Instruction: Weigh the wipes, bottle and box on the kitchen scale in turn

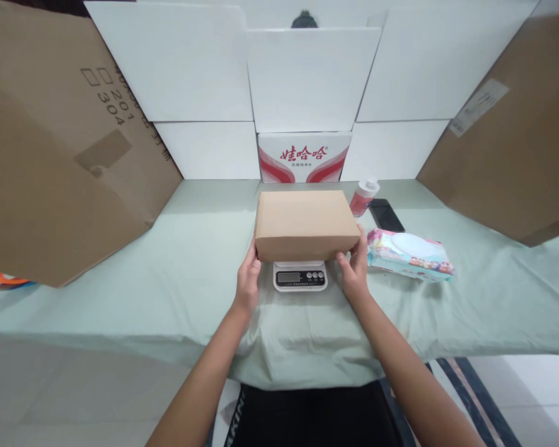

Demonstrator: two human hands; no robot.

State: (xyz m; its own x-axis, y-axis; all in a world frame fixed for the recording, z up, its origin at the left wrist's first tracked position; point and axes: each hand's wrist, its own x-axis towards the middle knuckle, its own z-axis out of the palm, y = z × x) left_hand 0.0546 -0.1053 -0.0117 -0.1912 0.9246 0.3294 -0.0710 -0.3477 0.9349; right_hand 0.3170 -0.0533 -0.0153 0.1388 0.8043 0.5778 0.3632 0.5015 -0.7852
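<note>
A plain brown cardboard box [302, 214] sits over a white digital kitchen scale [300, 289] and hides the scale's platform. Only the scale's front, with its grey display and several buttons, shows below the box. On the box's left end my left hand [248, 276] is closed, thumb near the lower front corner. My right hand [355, 266] grips the opposite end, its thumb against the front face. Whether the box rests fully on the scale or is partly held up, I cannot tell.
Right of the box are a white-and-pink bottle [364, 197], a black phone [386, 215] and a pack of wipes [410, 254]. A red-and-white carton [304, 157] stands behind against white panels. Large cardboard sheets [65, 143] flank the green cloth-covered table [181, 248]. An orange object [5, 279] lies far left.
</note>
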